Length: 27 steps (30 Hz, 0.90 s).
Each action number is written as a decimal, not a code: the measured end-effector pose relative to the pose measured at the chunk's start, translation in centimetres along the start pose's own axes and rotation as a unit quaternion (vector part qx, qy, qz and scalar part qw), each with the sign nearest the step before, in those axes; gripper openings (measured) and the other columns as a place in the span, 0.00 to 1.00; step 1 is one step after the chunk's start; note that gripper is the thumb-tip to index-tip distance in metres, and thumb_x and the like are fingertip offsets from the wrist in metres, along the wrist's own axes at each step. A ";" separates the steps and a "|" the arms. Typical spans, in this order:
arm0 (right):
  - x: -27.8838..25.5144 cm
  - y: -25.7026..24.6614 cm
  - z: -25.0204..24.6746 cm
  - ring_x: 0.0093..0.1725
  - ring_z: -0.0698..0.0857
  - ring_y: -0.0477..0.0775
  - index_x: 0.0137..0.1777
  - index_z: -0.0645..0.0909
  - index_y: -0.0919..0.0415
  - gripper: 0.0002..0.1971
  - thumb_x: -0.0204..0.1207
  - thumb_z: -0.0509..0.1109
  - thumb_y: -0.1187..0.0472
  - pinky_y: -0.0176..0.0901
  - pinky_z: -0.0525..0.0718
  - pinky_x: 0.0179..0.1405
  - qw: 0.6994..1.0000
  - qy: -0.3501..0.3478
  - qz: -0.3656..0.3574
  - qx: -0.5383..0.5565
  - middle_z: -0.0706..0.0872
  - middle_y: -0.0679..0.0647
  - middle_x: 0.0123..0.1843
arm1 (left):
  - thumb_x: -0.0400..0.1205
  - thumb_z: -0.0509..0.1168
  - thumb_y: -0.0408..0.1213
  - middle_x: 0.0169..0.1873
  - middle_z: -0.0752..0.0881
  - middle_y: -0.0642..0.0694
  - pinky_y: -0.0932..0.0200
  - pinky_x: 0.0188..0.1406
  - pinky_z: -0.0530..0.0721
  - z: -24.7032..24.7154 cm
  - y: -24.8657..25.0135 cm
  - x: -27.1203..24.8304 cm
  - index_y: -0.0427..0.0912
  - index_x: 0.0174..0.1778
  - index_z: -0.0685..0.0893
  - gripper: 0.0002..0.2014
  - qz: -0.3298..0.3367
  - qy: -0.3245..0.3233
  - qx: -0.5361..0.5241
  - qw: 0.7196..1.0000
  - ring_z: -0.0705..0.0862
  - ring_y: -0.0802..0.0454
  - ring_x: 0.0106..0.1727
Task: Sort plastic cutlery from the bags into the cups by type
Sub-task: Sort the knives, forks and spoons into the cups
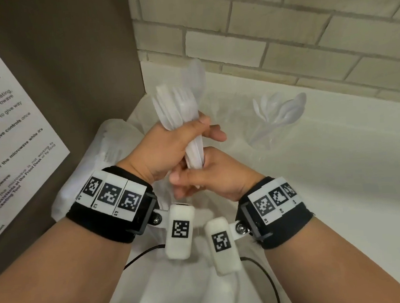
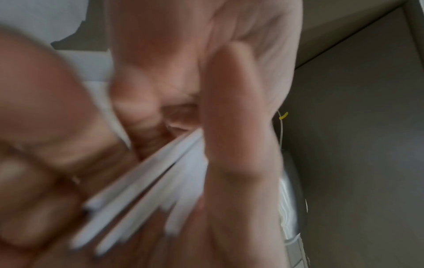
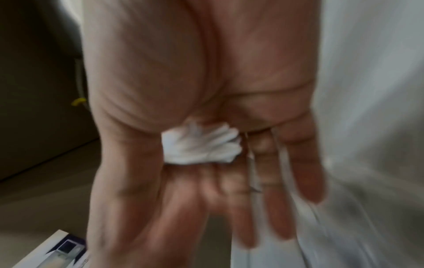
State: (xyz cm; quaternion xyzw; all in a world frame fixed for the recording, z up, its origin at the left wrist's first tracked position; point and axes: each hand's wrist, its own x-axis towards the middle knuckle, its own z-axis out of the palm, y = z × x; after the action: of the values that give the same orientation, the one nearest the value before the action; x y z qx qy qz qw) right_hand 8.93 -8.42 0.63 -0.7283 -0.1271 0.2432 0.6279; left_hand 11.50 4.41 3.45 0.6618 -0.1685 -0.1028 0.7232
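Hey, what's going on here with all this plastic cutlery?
A person is sorting plastic cutlery on a white counter. The left hand grips a bundle of white forks, tines up, with a spoon sticking out above them. The right hand holds the bundle's handle ends from below. A clear cup to the right already holds spoons. Plastic bags lie under the hands.

Both wrist views are motion-blurred; the cutlery bundle's (image 1: 186,118) handles hide inside the hands.
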 end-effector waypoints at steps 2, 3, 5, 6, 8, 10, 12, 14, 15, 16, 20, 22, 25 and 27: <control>-0.3 -0.6 -1.5 0.44 0.89 0.52 0.47 0.85 0.60 0.15 0.67 0.81 0.52 0.50 0.88 0.51 0.994 0.028 0.029 -0.103 0.90 0.52 0.42 | 0.85 0.61 0.36 0.26 0.86 0.47 0.40 0.58 0.84 -0.5 -0.1 0.3 0.41 0.41 0.80 0.08 0.023 0.066 -0.057 0.996 0.91 0.44 0.44; -0.5 -1.1 -2.4 0.42 0.89 0.50 0.47 0.86 0.57 0.19 0.62 0.82 0.46 0.51 0.87 0.49 0.988 0.063 0.036 -0.138 0.90 0.51 0.41 | 0.85 0.60 0.36 0.23 0.81 0.49 0.38 0.53 0.84 -0.8 -0.2 0.4 0.42 0.39 0.78 0.09 0.028 0.097 -0.069 0.992 0.89 0.46 0.35; -0.8 -2.4 -3.8 0.34 0.88 0.49 0.42 0.85 0.57 0.20 0.60 0.80 0.42 0.49 0.85 0.39 0.978 0.141 0.015 -0.155 0.89 0.50 0.34 | 0.85 0.61 0.38 0.23 0.76 0.51 0.43 0.37 0.85 -1.3 -1.1 0.6 0.44 0.37 0.76 0.10 0.025 0.147 -0.002 0.989 0.81 0.49 0.24; -0.9 -3.2 -4.1 0.29 0.86 0.50 0.41 0.83 0.59 0.17 0.64 0.80 0.45 0.47 0.83 0.33 0.972 0.185 -0.011 -0.142 0.87 0.50 0.30 | 0.84 0.61 0.41 0.24 0.76 0.52 0.48 0.32 0.83 -1.4 -1.7 0.8 0.45 0.38 0.76 0.09 0.019 0.161 0.076 0.984 0.79 0.49 0.22; -0.8 -4.8 -4.0 0.24 0.80 0.50 0.38 0.82 0.59 0.11 0.68 0.81 0.55 0.42 0.79 0.26 0.958 0.256 -0.083 -0.103 0.83 0.49 0.26 | 0.82 0.62 0.46 0.28 0.79 0.50 0.52 0.28 0.81 -1.1 -2.8 0.9 0.45 0.45 0.75 0.08 0.008 0.174 0.230 0.958 0.81 0.47 0.25; -0.4 -6.0 -3.5 0.26 0.78 0.49 0.39 0.81 0.55 0.11 0.66 0.82 0.58 0.42 0.79 0.26 0.940 0.293 -0.142 -0.105 0.81 0.49 0.28 | 0.81 0.64 0.46 0.31 0.81 0.46 0.49 0.28 0.84 -0.6 -3.3 1.0 0.41 0.49 0.74 0.12 0.005 0.189 0.300 0.935 0.83 0.43 0.30; 0.1 -6.4 -2.8 0.30 0.79 0.47 0.44 0.82 0.52 0.14 0.64 0.84 0.53 0.44 0.83 0.34 0.924 0.308 -0.160 -0.163 0.82 0.49 0.35 | 0.81 0.65 0.45 0.33 0.81 0.43 0.47 0.29 0.85 -0.2 -3.3 1.0 0.38 0.50 0.72 0.14 0.015 0.204 0.332 0.921 0.84 0.41 0.32; 0.5 -6.5 -2.2 0.32 0.79 0.43 0.49 0.82 0.52 0.19 0.62 0.84 0.48 0.40 0.83 0.38 0.907 0.328 -0.153 -0.218 0.82 0.46 0.39 | 0.81 0.65 0.43 0.34 0.81 0.43 0.53 0.26 0.82 -0.1 -3.1 1.1 0.37 0.52 0.72 0.14 0.029 0.206 0.361 0.909 0.82 0.46 0.31; 0.8 -6.4 -2.0 0.33 0.80 0.43 0.50 0.82 0.52 0.20 0.62 0.83 0.47 0.39 0.82 0.39 0.899 0.335 -0.153 -0.235 0.82 0.45 0.40 | 0.81 0.65 0.41 0.33 0.80 0.45 0.60 0.23 0.78 0.0 -3.0 1.1 0.37 0.51 0.71 0.13 0.035 0.204 0.369 0.906 0.80 0.50 0.30; 0.9 -6.3 -2.0 0.33 0.81 0.44 0.50 0.81 0.51 0.20 0.62 0.83 0.48 0.39 0.82 0.39 0.895 0.338 -0.154 -0.247 0.82 0.45 0.40 | 0.80 0.66 0.40 0.32 0.78 0.48 0.65 0.20 0.72 0.0 -2.9 1.2 0.38 0.50 0.70 0.13 0.036 0.204 0.374 0.904 0.78 0.54 0.29; 1.1 -6.0 -2.0 0.31 0.83 0.46 0.49 0.78 0.50 0.15 0.68 0.80 0.59 0.40 0.85 0.40 0.904 0.321 -0.154 -0.236 0.83 0.44 0.42 | 0.78 0.69 0.41 0.30 0.74 0.54 0.66 0.20 0.67 0.0 -2.9 1.2 0.40 0.49 0.68 0.15 0.022 0.224 0.384 0.895 0.74 0.61 0.28; 1.2 -5.9 -1.9 0.33 0.85 0.45 0.47 0.78 0.51 0.13 0.69 0.79 0.59 0.38 0.84 0.41 0.904 0.320 -0.150 -0.240 0.83 0.41 0.43 | 0.78 0.69 0.40 0.29 0.73 0.55 0.68 0.19 0.65 0.1 -3.1 1.2 0.40 0.50 0.68 0.15 0.021 0.237 0.391 0.889 0.73 0.61 0.27; 1.4 -5.8 -1.5 0.36 0.84 0.43 0.44 0.79 0.52 0.14 0.67 0.80 0.51 0.32 0.80 0.40 0.895 0.344 -0.145 -0.243 0.83 0.41 0.43 | 0.80 0.66 0.36 0.27 0.74 0.54 0.67 0.18 0.64 0.4 -3.3 1.1 0.38 0.55 0.68 0.14 0.024 0.237 0.396 0.887 0.74 0.57 0.25; 1.6 -5.9 -1.5 0.35 0.81 0.39 0.43 0.79 0.50 0.12 0.68 0.80 0.49 0.28 0.77 0.39 0.886 0.362 -0.149 -0.248 0.84 0.42 0.42 | 0.80 0.66 0.35 0.27 0.73 0.54 0.65 0.19 0.63 0.6 -3.4 1.1 0.36 0.57 0.69 0.15 0.019 0.233 0.401 0.886 0.73 0.58 0.25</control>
State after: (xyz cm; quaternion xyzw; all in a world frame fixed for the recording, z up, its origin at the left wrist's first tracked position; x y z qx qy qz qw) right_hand 11.76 -7.86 6.23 -0.8701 -0.0546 -0.1732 0.4582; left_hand 12.60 3.13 0.23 0.8968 -0.0348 0.1449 0.4165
